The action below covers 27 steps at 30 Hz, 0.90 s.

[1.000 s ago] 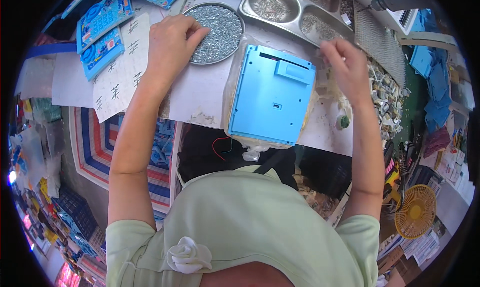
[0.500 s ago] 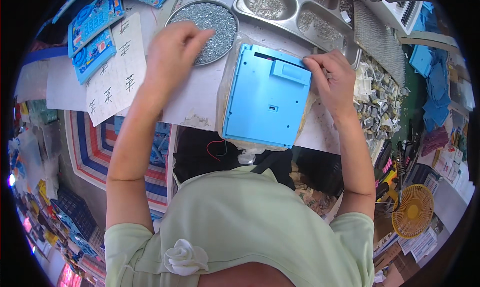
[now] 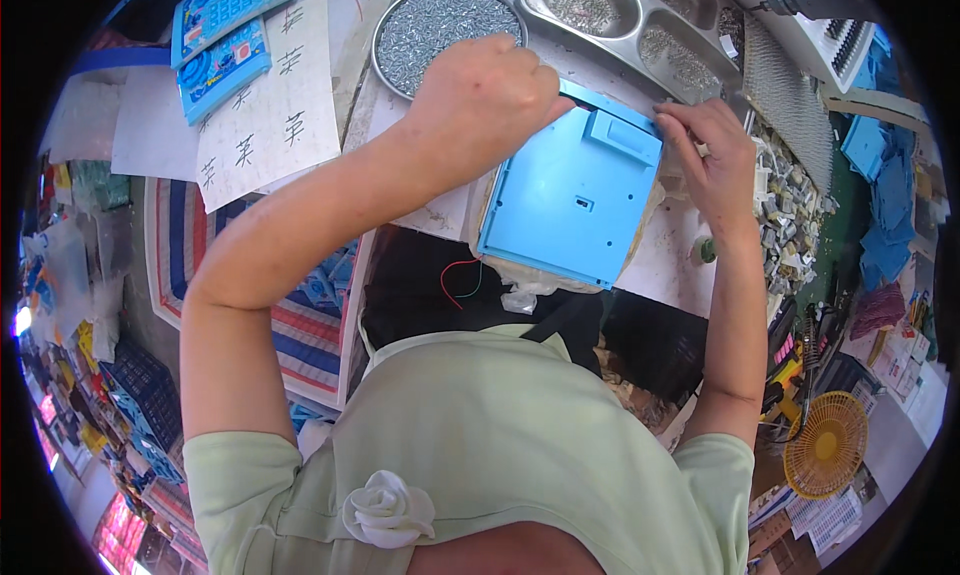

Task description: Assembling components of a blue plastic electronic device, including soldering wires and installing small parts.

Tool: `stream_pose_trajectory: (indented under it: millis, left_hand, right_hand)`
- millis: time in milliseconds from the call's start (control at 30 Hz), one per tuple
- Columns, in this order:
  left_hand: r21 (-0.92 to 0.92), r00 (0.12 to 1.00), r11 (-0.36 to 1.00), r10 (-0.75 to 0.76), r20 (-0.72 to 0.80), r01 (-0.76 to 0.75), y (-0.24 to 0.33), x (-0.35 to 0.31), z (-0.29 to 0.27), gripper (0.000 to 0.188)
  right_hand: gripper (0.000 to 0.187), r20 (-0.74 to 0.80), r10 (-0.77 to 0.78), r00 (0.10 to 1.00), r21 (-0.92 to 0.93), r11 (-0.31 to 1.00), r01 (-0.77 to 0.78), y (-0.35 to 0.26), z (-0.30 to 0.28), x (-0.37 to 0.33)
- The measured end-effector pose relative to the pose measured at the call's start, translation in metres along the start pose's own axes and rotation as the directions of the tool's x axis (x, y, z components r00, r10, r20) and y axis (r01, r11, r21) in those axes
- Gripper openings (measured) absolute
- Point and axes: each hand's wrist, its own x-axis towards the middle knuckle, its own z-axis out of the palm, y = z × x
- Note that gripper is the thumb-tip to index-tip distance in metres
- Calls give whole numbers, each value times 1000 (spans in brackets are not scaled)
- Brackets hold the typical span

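"Blue plastic case [image 3: 555, 200], flat on a wrapped pad [image 3: 553, 278] at the tabletop's [image 3: 683, 260] near edge!"

"How's it handle?"

"Light, stiff, slightly slick, I'd judge; the side edges suit a hold."

"And the hands?"

"My left grip [image 3: 500, 93] curls over its upper-left corner, fingers bunched, contents hidden: can't tell. My right grip [image 3: 705, 150] is narrow, thumb near forefinger at the upper-right corner; whether it's pinching, can't tell!"
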Motion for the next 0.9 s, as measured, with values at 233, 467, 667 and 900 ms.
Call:
stream_pose_trajectory:
  millis: [233,467,667,900]
  left_hand:
    - [45,997,997,68,41,-70,-2,0,2,27]
    - [33,1000,999,17,-22,-17,-3,1,10,28]
    - [24,995,996,-89,-39,90,3,-8,10,29]
    - [-24,990,993,-118,-79,116,6,-5,16,26]
  right_hand:
    - [10,14,-71,997,12,997,71,0,-9,27]
    - [8,18,-264,964,8,965,264,-14,13,69]
    - [10,83,-351,932,56,936,348,-28,35,106]
    - [9,292,-437,851,-6,889,458,-37,67,139]
